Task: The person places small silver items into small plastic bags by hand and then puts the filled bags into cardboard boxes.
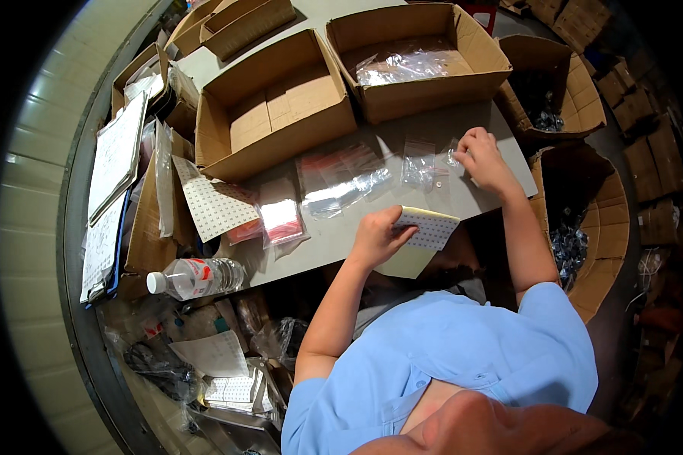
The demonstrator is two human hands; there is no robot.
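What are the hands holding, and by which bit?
The left hand holds a patterned sheet by its left edge. The right hand is at a small clear bag; whether it's gripping can't be told.

The scene is viewed by one wide fisheye camera from head height, pitched steeply down over the near edge of the flat grey counter point(322, 244). The light-blue cloth shirt point(470, 341) is seen close up, outside that edge; the bare left hand point(382, 236) and bare right hand point(482, 159) are shown at middle range, the counter's far edge farther off.
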